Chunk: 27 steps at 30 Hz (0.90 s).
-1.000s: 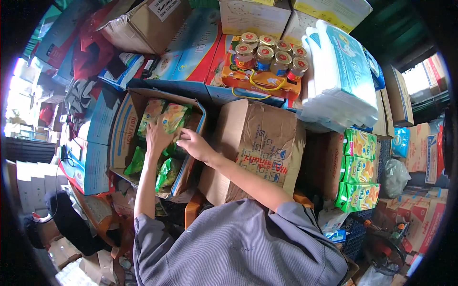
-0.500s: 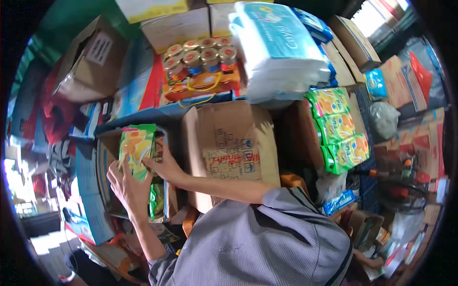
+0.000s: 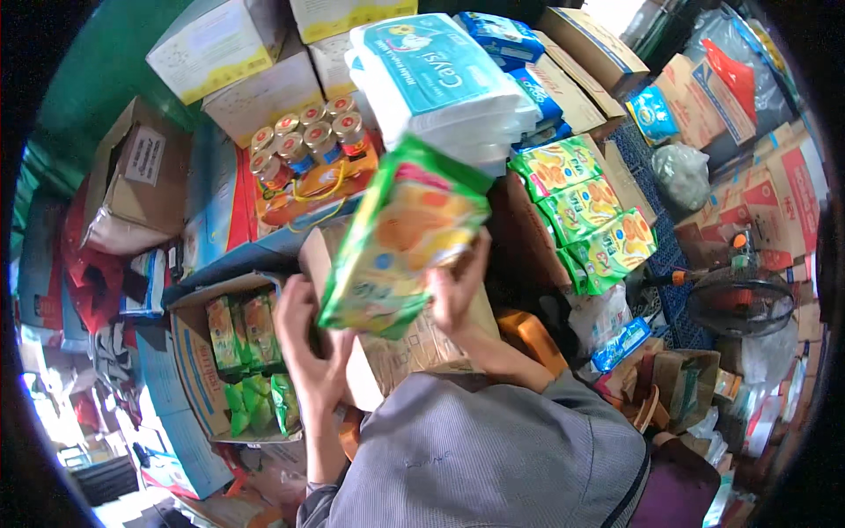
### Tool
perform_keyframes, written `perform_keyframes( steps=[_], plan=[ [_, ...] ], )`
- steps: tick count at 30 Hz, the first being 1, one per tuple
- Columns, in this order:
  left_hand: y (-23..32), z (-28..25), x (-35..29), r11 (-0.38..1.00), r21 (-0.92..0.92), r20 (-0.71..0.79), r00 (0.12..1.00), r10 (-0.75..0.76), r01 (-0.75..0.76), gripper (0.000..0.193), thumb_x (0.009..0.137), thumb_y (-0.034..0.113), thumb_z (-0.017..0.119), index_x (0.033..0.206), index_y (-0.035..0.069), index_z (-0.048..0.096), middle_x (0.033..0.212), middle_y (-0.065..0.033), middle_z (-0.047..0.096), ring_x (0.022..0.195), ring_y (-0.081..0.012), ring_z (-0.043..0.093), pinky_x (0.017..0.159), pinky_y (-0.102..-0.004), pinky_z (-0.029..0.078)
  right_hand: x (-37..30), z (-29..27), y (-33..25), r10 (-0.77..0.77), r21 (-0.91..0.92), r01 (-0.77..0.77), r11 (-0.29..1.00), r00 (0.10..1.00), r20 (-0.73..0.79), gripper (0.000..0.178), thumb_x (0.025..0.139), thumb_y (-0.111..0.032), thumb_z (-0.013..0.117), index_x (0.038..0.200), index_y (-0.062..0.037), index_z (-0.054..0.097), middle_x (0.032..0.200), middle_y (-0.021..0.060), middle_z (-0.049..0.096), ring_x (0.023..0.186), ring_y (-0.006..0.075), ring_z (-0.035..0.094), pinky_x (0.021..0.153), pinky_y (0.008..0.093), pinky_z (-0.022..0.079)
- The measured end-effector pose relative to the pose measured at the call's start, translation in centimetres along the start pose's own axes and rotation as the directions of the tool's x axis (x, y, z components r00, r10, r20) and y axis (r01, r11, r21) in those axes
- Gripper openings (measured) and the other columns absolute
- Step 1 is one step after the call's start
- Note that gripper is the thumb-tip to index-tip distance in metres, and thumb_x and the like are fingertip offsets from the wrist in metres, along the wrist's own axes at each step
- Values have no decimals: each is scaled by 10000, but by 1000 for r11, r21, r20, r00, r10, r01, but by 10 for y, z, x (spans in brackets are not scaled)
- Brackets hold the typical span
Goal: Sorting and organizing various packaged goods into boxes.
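A green snack packet [image 3: 400, 242] with round orange pieces pictured on it is raised, tilted and slightly blurred, above a closed brown carton. My right hand [image 3: 460, 286] grips its right edge, thumb on the front. My left hand [image 3: 312, 348] is by the packet's lower left corner, its fingers curved but apart, holding nothing that I can see. Left of that hand, an open carton [image 3: 198, 374] contains several similar green packets [image 3: 251, 330]. The brown carton [image 3: 409, 352] lies partly hidden under the raised packet.
Several green packets [image 3: 581, 211] lie across a carton on the right. Behind are gold-lidded jars [image 3: 317, 136] on an orange box and a stack of plastic-wrapped tissue packs [image 3: 440, 79]. An orange chair arm [image 3: 528, 343] and a black mesh basket [image 3: 739, 304] are to the right.
The packet has come up out of the left carton and moved right, now in my right hand. My left hand has come off it. The view has shifted.
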<state>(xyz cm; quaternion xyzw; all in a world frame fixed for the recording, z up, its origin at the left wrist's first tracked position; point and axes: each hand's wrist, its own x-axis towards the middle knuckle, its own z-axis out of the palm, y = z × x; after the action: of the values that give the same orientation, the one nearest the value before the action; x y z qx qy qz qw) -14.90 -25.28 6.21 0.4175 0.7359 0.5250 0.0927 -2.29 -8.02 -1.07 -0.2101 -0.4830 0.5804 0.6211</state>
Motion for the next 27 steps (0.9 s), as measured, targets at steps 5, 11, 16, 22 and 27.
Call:
perform_keyframes(
  steps=[5, 11, 16, 22, 27],
  plan=[
    [-10, 80, 0, 370, -533, 679, 646, -350, 761, 726, 1104, 209, 654, 1691, -58, 321, 1632, -265, 519, 1446, -363, 602, 1237, -480, 471, 26, -84, -24, -231, -343, 140, 929, 943, -241, 820, 987, -404, 773, 1560, 19, 366, 1480, 165, 507, 1330, 236, 529, 1165, 421, 411],
    [-17, 172, 4, 577, -452, 703, 670, -240, 681, 586, 1138, 262, 665, 1562, -90, 465, 1513, -212, 634, 1355, -253, 642, 1150, -396, 522, 15, -138, -33, -261, -474, 108, 874, 927, -270, 635, 1093, -270, 703, 1517, 18, 330, 1379, 137, 561, 1283, 198, 573, 1092, 391, 467],
    [-12, 220, 4, 544, -505, 638, 714, -287, 670, 372, 1172, 231, 609, 1429, -31, 549, 1272, -102, 699, 1094, -149, 684, 941, -304, 594, 10, -147, -36, -232, -388, 99, 916, 921, -312, 540, 1078, -115, 702, 1465, 3, 344, 1277, 85, 534, 1134, 150, 560, 1015, 330, 476],
    [10, 255, 24, 696, -501, 587, 793, -164, 515, 290, 1187, 192, 549, 1389, -15, 561, 1233, -89, 705, 1028, -143, 694, 879, -326, 619, 30, -141, -43, -202, -544, 32, 838, 945, -257, 792, 1028, -16, 735, 1683, -26, 289, 1628, 215, 450, 1429, 292, 522, 1165, 443, 488],
    [35, 279, 44, 612, -534, 635, 755, -165, 583, 237, 1191, 165, 526, 1306, -38, 570, 1159, -91, 709, 997, -132, 688, 850, -341, 641, 53, -140, -66, -406, -904, 110, 413, 911, -75, 845, 996, -82, 748, 1719, -7, 317, 1726, 320, 340, 1576, 507, 387, 1282, 585, 356]
  ],
)
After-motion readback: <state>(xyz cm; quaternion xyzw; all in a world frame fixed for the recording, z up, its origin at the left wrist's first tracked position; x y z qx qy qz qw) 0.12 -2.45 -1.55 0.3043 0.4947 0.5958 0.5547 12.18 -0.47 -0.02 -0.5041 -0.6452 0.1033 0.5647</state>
